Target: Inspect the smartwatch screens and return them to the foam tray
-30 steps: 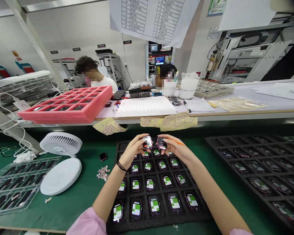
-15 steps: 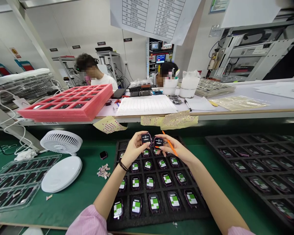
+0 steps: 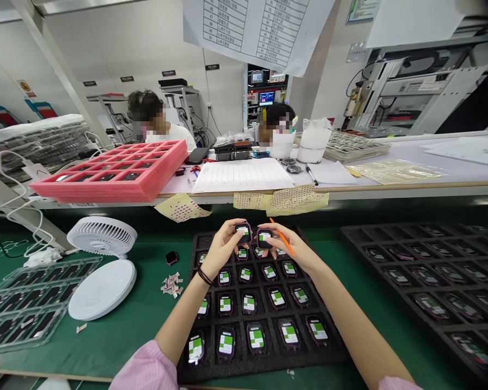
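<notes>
My left hand (image 3: pixel 224 241) is closed around a smartwatch (image 3: pixel 243 231) without a strap, its thumb on the screen. A second smartwatch (image 3: pixel 264 238) is gripped in my right hand (image 3: pixel 289 246), thumb at its lower screen. An orange pen-like stick (image 3: pixel 282 236) is also tucked in the right hand. Both watches are side by side, lit with pale and green screens, above the far rows of a black foam tray (image 3: pixel 238 374). Several watches with green-and-white screens lie in the tray's compartments, such as one watch (image 3: pixel 256 337) in the near row.
Left are a white fan (image 3: pixel 101 290), a clear tray (image 3: pixel 32 303) of dark parts, a lone watch (image 3: pixel 171 257) and small paper pieces (image 3: pixel 171 284). Another black tray (image 3: pixel 390 271) stands right. A shelf (image 3: pixel 341 189) behind carries a pink foam tray (image 3: pixel 146 187). Two people sit beyond.
Both held watches' screens have switched from dark with text to pale and green. The left thumb has moved onto its screen; the right thumb has shifted slightly. The arms stay nearly in place.
</notes>
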Demonstrator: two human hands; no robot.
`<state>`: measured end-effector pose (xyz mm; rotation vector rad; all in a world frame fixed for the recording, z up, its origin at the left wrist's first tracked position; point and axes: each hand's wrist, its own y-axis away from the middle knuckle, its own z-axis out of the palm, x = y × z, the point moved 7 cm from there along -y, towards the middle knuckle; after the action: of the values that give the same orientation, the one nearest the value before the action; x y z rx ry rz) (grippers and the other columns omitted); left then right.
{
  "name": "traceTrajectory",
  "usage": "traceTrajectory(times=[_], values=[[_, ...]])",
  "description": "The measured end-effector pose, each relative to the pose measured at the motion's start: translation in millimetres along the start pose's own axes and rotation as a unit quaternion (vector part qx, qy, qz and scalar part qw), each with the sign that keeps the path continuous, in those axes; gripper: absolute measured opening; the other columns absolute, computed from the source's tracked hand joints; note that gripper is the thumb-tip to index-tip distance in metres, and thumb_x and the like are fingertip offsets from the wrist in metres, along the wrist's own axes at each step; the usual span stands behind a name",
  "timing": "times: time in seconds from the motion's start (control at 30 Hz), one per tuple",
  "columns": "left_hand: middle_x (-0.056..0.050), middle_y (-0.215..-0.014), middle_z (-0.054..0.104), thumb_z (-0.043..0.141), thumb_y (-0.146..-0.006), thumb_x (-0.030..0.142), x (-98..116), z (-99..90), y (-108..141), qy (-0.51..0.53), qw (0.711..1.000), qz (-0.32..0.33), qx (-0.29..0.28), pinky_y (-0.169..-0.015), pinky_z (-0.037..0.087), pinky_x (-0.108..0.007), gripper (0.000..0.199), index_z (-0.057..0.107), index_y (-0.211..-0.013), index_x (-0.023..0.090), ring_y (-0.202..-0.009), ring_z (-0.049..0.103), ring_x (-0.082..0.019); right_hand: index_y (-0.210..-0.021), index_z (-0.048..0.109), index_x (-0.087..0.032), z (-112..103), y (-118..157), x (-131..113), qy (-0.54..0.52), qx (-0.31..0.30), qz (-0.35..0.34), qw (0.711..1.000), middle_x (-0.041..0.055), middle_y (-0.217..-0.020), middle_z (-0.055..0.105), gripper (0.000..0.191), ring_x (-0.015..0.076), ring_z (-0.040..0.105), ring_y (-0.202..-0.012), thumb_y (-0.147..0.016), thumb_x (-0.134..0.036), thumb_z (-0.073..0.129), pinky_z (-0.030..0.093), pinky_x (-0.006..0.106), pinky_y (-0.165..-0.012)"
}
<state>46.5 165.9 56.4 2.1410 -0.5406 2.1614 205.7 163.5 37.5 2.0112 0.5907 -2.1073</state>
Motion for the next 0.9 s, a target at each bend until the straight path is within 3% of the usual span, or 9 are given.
traceTrajectory(times=[0.17, 0.27, 0.47, 0.57, 0.7, 0.9], values=[[-0.008, -0.100, 0.061, 0.054, -0.087, 0.040, 2, 2.3, 1, 0.007, 1.000, -0.003, -0.007, -0.048, 0.041, -0.019, 0.039, 0.052, -0.117, 0.015, -0.067, 0.063, -0.012, -0.112, 0.058, -0.022, -4, -1, 5, 0.009, 0.031, 0.012, 0.999, 0.0020, -0.090, 0.061, 0.036, 0.0117, 0.063, -0.057, -0.080, -0.038, 0.066, 0.045, 0.024, -0.047], [-0.009, -0.104, 0.061, 0.060, -0.084, 0.038, 0, 3.0, 1, 0.006, 1.000, -0.003, -0.013, -0.048, 0.039, -0.018, 0.042, 0.050, -0.118, 0.016, -0.069, 0.062, -0.012, -0.113, 0.057, -0.022, -3, -1, 5, 0.008, 0.019, 0.015, 1.000, 0.0020, -0.089, 0.061, 0.037, 0.0123, 0.064, -0.059, -0.081, -0.038, 0.065, 0.045, 0.024, -0.049], [-0.010, -0.111, 0.061, 0.071, -0.075, 0.031, -3, 0.9, 1, -0.026, 0.999, 0.005, -0.022, -0.063, 0.047, -0.023, 0.050, 0.049, -0.119, 0.019, -0.079, 0.062, -0.015, -0.118, 0.051, -0.023, 6, -3, 3, 0.001, -0.035, 0.021, 0.999, 0.0087, -0.115, 0.058, 0.047, 0.0154, 0.067, -0.072, -0.076, -0.031, 0.070, 0.045, 0.023, -0.048], [-0.009, -0.109, 0.062, 0.070, -0.076, 0.031, -5, -1.4, 0, -0.027, 1.000, 0.005, -0.013, -0.063, 0.048, -0.023, 0.048, 0.050, -0.117, 0.018, -0.076, 0.063, -0.014, -0.119, 0.051, -0.023, 5, -3, 3, 0.004, -0.034, 0.018, 0.999, 0.0088, -0.116, 0.058, 0.047, 0.0149, 0.067, -0.071, -0.076, -0.029, 0.070, 0.045, 0.024, -0.049], [-0.007, -0.098, 0.063, 0.066, -0.079, 0.036, -8, -3.8, -3, -0.012, 1.000, -0.001, -0.005, -0.056, 0.045, -0.022, 0.039, 0.054, -0.110, 0.017, -0.065, 0.062, -0.011, -0.115, 0.056, -0.022, 1, -4, 7, 0.012, -0.004, 0.030, 0.999, 0.0070, -0.106, 0.063, 0.040, 0.0146, 0.066, -0.063, -0.079, -0.035, 0.067, 0.046, 0.026, -0.049], [-0.003, -0.081, 0.063, 0.061, -0.082, 0.043, -10, -5.8, -3, -0.015, 1.000, -0.022, 0.008, -0.046, 0.040, -0.020, 0.033, 0.061, -0.100, 0.016, -0.056, 0.057, -0.010, -0.100, 0.064, -0.021, -5, -3, 5, 0.015, 0.069, 0.025, 0.997, 0.0011, -0.074, 0.062, 0.030, 0.0138, 0.059, -0.046, -0.079, -0.042, 0.066, 0.042, 0.027, -0.041]])
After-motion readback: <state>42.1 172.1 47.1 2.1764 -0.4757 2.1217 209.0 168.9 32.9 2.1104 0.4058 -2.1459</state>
